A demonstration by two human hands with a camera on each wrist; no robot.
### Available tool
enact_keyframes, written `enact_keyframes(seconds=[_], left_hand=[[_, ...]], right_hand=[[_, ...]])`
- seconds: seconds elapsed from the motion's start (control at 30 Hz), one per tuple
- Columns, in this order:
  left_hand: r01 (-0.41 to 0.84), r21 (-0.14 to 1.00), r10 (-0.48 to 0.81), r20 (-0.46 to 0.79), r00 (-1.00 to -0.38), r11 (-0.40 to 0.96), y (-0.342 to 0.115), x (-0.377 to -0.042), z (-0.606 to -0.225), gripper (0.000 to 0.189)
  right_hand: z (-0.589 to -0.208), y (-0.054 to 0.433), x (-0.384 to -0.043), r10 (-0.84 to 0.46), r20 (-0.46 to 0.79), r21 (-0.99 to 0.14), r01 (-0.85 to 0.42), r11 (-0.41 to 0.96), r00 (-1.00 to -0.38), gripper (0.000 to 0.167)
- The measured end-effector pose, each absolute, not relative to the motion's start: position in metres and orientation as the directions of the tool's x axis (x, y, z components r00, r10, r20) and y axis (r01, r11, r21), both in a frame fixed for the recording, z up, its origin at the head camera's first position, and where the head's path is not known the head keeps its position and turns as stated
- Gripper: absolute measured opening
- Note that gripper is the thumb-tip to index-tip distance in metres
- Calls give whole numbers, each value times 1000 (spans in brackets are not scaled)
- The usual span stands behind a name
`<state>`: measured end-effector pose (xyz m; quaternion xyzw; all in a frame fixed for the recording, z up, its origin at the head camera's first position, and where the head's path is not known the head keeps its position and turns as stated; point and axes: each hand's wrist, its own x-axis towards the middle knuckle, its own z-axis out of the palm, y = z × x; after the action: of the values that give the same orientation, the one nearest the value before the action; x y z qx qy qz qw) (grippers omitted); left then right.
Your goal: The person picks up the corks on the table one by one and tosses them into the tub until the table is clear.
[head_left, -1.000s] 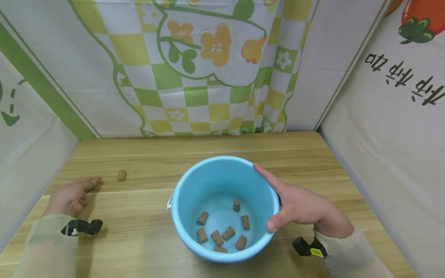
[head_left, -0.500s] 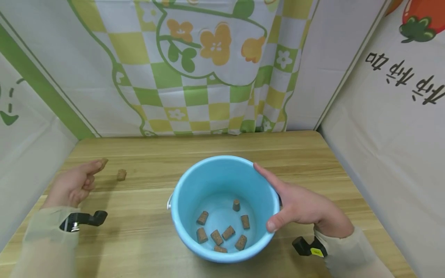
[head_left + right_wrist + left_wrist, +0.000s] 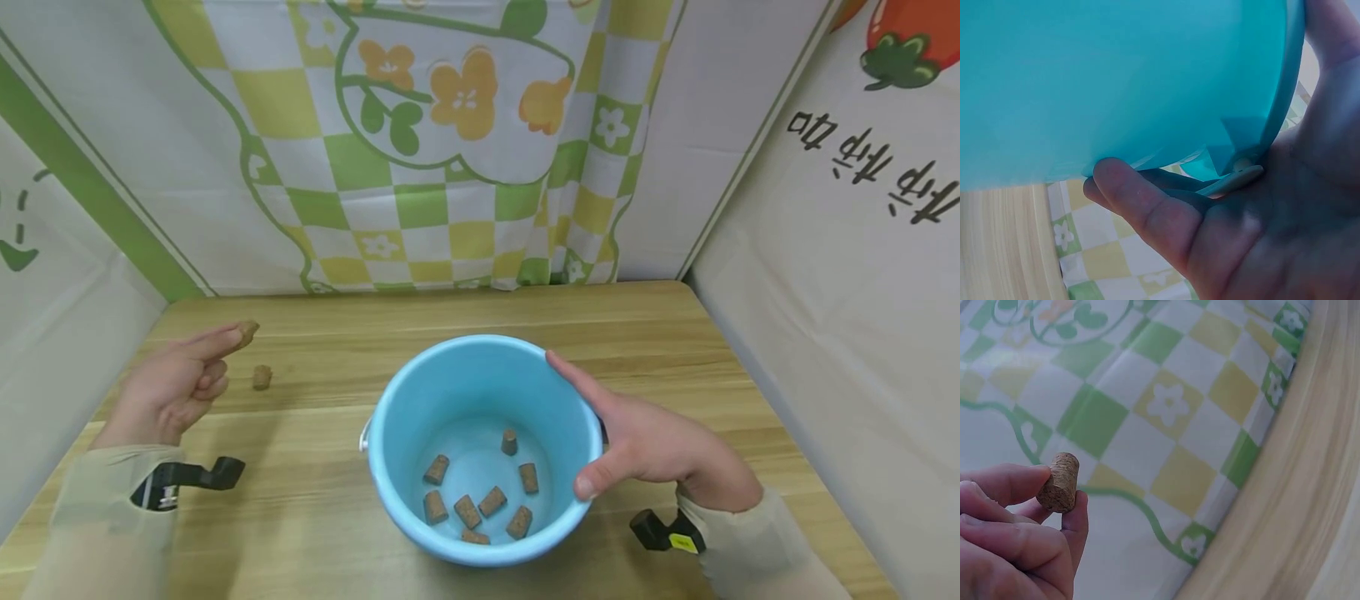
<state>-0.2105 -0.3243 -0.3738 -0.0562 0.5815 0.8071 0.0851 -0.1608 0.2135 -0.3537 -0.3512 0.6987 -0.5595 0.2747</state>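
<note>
My left hand point(image 3: 176, 383) is raised above the left part of the table, pinching a cork point(image 3: 1060, 481) between thumb and fingertips. Just below and right of it a second cork point(image 3: 262, 377) stands on the wood. A light blue bucket point(image 3: 480, 342) is upright near the middle front, with several corks lying in its bottom and one cork point(image 3: 510, 442) standing on end. My right hand point(image 3: 637, 437) grips the bucket's right side, thumb over the rim and fingers along the outer wall. In the right wrist view the fingers press against that wall by the handle joint.
The wooden table point(image 3: 315, 333) runs back to a wall hung with a checkered, flower-print cloth point(image 3: 450, 217). White printed sheets enclose the left and right sides. A white handle end point(image 3: 365, 437) sticks out at the bucket's left side.
My left hand has lifted off the table with a cork and moved up and to the right, toward the second cork. The right hand and the bucket have stayed in place.
</note>
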Motion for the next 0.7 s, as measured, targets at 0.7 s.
enact_keyframes(seconds=[0.7], left_hand=[[-43, 966, 160, -1, -987, -255, -251, -188, -324, 21]], right_hand=[[-352, 215, -161, -791, 2, -965, -209, 160, -611, 127]])
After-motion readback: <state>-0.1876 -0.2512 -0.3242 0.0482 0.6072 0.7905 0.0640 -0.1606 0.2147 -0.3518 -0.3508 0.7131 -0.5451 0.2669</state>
